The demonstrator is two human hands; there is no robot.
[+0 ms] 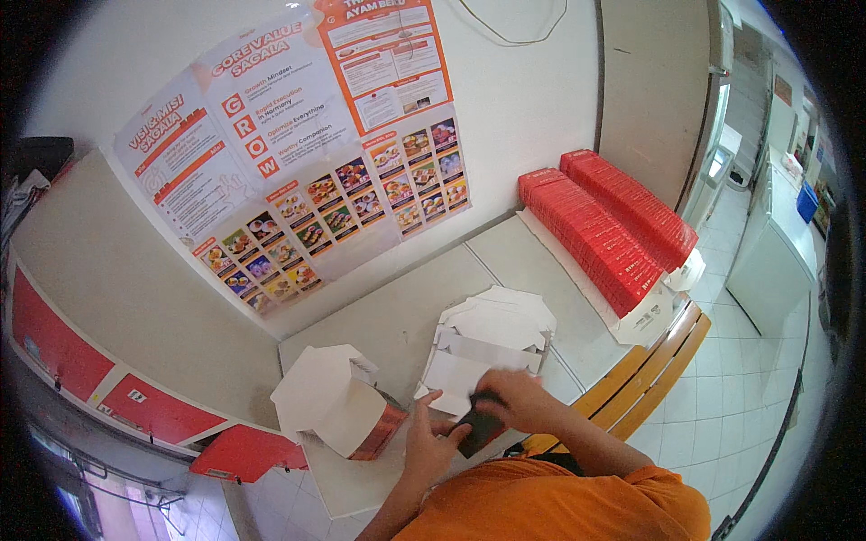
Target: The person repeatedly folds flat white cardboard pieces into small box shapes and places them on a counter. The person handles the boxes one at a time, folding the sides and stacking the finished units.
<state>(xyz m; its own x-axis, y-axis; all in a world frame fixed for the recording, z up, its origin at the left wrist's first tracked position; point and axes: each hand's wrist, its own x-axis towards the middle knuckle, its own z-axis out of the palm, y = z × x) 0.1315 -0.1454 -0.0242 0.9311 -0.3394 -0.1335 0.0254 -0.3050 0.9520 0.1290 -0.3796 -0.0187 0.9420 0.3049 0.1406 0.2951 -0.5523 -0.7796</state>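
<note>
A white paperboard carton [495,316], partly folded with its flaps spread, lies on the table in front of me. My left hand [429,446] is at its near left edge, thumb and forefinger closed on the folded board. Slightly blurred, my right hand [519,398] curls over the near side of the carton. Between my hands is a dark piece with a reddish edge [480,427]; whether it is the carton's printed side or a separate thing, I cannot tell. The right fingertips are hidden. To the left stands a folded-up carton [325,397], white inside with red and dark printed sides, its top open.
Two long rows of red flat-packed cartons [600,239] lie on the far right of the table [388,311]. A slatted wooden bench [654,361] adjoins the right edge. Posters [280,135] cover the wall behind. Red cabinet doors [158,406] are at the left, one ajar.
</note>
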